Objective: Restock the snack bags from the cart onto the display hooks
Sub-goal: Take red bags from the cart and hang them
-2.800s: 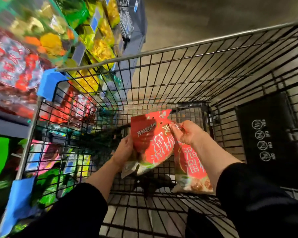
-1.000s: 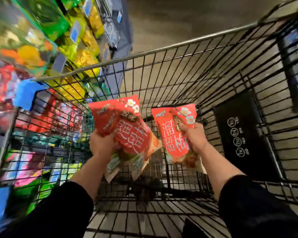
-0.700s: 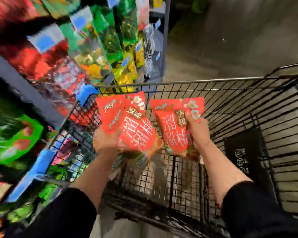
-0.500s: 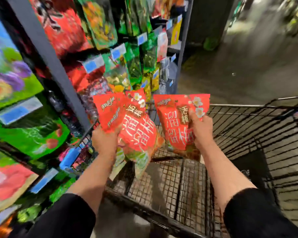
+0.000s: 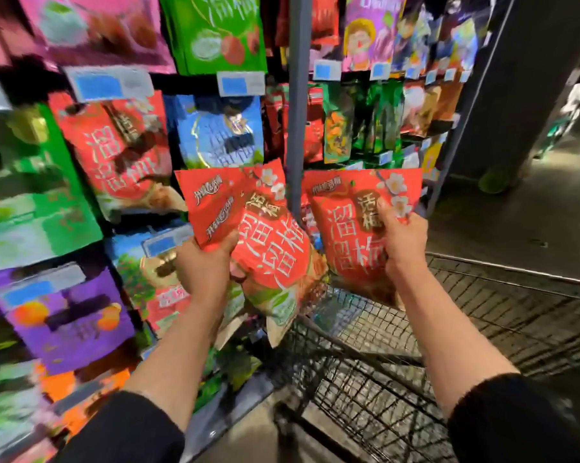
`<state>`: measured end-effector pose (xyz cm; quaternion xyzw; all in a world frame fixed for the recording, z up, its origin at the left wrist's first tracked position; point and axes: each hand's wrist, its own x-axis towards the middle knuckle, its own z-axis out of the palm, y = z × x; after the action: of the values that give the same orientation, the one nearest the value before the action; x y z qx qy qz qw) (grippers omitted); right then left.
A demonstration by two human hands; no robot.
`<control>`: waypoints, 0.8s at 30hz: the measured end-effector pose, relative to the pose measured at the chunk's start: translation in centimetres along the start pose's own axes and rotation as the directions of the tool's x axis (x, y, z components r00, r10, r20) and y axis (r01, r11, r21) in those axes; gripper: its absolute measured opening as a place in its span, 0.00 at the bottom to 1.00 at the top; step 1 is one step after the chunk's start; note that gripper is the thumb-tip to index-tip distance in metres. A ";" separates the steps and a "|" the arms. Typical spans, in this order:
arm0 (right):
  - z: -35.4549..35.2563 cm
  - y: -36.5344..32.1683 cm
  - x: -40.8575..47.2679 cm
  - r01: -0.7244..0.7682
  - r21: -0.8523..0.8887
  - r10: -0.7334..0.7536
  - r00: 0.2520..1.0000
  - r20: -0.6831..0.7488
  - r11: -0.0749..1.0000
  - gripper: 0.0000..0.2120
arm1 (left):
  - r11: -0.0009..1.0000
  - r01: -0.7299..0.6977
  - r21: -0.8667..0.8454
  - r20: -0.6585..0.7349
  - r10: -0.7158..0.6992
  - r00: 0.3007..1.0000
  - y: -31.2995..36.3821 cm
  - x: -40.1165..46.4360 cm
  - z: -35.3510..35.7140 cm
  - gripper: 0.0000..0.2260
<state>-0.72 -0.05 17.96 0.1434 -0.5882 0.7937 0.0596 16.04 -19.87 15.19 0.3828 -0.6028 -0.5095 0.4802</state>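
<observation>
Motion blur smears the hanging bags (image 5: 115,145) at left; display hooks hide behind price tags (image 5: 110,83).

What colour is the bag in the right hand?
Red with white lettering and white flowers, on the bag in the head view.

Dim aisle light, heavy motion blur at left, wide-angle edge bending.

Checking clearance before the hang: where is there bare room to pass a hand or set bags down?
Free: the cart basket's wire floor, right of the right hand and its red bag. Crowded: the display wall is packed bag to bag; the matching hanging red bags sit tight between green bags and a blue bag. The left hand holds stacked red bags.
</observation>
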 end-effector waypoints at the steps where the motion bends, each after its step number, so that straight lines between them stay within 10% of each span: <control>1: 1.3 0.0 -1.4 -0.019 0.012 0.018 0.999 0.026 1.000 0.07 | 1.000 0.002 -0.011 -0.027 -0.003 1.000 -0.1 -0.2 -2.2 0.17; 12: 12.7 4.3 -11.2 -0.175 -0.025 0.175 0.943 0.282 0.984 0.05 | 0.990 0.099 0.101 -0.292 -0.066 0.954 -6.0 -1.0 -18.0 0.15; 24: 26.8 0.4 -3.6 -0.299 0.189 0.168 0.847 0.505 0.936 0.04 | 0.997 -0.032 0.067 -0.339 0.053 0.939 0.0 5.7 -19.4 0.22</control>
<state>6.79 -25.37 23.67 0.2692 -0.4881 0.8044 -0.2054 33.42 -30.09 16.61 0.4663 -0.5338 -0.4066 0.5764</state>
